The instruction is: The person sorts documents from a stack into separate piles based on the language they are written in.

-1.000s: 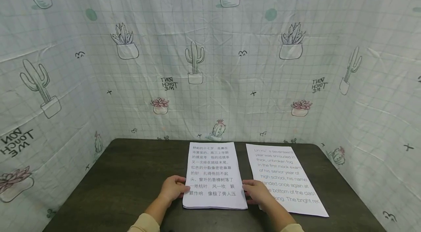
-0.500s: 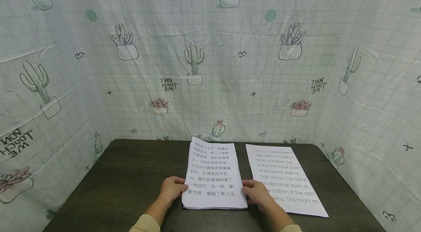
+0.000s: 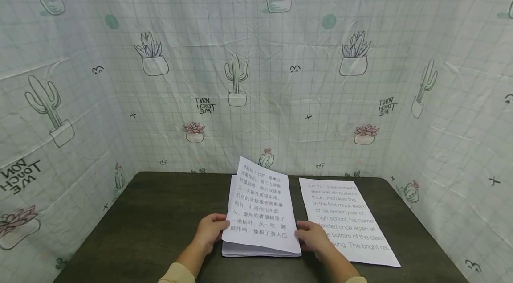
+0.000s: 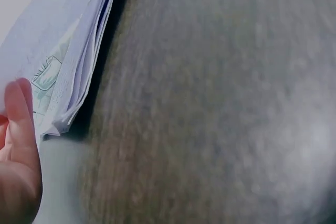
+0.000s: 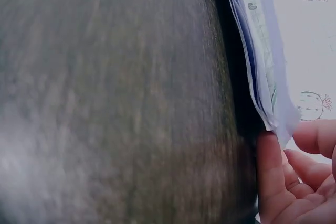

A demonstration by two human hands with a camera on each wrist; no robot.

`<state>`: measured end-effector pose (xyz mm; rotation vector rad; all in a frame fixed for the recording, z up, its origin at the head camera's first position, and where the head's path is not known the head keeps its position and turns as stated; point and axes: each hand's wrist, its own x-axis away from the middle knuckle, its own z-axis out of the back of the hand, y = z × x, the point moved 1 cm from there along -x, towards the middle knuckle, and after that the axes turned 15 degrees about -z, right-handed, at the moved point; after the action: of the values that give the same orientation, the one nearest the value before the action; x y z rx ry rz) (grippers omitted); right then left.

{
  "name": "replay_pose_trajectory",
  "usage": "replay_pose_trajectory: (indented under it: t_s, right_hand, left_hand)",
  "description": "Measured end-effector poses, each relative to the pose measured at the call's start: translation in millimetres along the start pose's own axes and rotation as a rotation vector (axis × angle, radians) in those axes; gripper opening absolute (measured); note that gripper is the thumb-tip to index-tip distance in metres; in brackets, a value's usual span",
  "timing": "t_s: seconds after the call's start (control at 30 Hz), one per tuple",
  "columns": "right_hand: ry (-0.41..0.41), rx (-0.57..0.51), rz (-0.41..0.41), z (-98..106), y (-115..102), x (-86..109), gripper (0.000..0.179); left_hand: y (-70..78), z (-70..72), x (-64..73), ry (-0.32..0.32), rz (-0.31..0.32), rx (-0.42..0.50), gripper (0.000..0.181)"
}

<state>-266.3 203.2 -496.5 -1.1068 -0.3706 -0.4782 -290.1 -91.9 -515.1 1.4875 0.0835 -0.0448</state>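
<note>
Left hand: on my head feed the left hand (image 3: 210, 231) pinches the left edge of the top sheet (image 3: 259, 211), near its lower corner, thumb over the print.
Right hand: I see the right hand (image 3: 314, 235) pinching the opposite edge, also low down; the hands are apart, with the paper between them.
Top sheet: Chinese print faces up; it sits tilted above the stack, its far left corner raised and its near edge lifted clear.
Stack: the paper stack (image 3: 260, 251) lies directly beneath; my wrist feeds show its layers slightly fanned along the sides.
English page: the English page (image 3: 340, 216) lies just right of the stack, partly hidden by the right hand and forearm; I cannot tell whether they touch it.
Sleeves: pale yellow cuffs (image 3: 178, 274).
Tabletop: the tabletop (image 3: 152, 220) is dark, wood-grained.
Backdrop: grid-patterned fabric (image 3: 256, 73) with potted cacti surrounds the far side and both flanks.
</note>
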Motion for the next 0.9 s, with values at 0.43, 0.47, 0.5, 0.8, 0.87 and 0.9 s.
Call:
replay_pose_trajectory:
  t_s: [0.43, 0.47, 0.5, 0.8, 0.87, 0.9]
  right_hand:
    - [0.038, -0.076, 0.069, 3, -8, 0.8, 0.052]
    - [0.039, -0.084, 0.076, 3, -9, 1.6, 0.052]
    - [0.039, -0.088, 0.084, 2, -10, 2.4, 0.053]
    - [0.025, -0.117, 0.124, -6, -25, 7.5, 0.053]
    - [0.022, -0.116, 0.134, -8, -29, 7.9, 0.055]
    - [0.023, -0.115, 0.137, -10, -31, 8.2, 0.056]
  left_hand:
    - [3.7, 2.4, -3.6, -0.010, 0.000, 0.180, 0.037]
    - [4.7, 3.6, -3.9, -0.013, -0.004, 0.189, 0.039]
    - [5.4, 5.1, -4.3, -0.016, -0.007, 0.196, 0.040]
    - [14.3, 21.4, -6.8, -0.018, -0.023, 0.191, 0.044]
    - [16.5, 25.4, -7.6, -0.006, -0.025, 0.183, 0.044]
    - [17.2, 27.7, -8.0, 0.001, -0.029, 0.180, 0.044]
